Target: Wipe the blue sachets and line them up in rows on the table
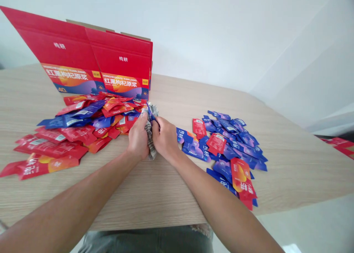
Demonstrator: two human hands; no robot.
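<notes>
My left hand [139, 136] and my right hand [165, 138] meet over the middle of the table, both closed. Between them they grip a crumpled grey-and-white striped cloth [151, 144]. A blue sachet [151, 112] sticks up from the same grip, its lower part hidden by my fingers. To the left, a heap of mixed red and blue sachets [80, 131] reaches close to my left hand. On the right lies a mostly blue pile of sachets [235, 142], with several red ones on top; its near edge is beside my right wrist.
A red carton [91, 54] stands open behind the left heap, against the white wall [207, 31]. The wooden table's [155, 201] front edge runs just before my lap. A red printed item [340, 144] shows at the far right, beyond the table.
</notes>
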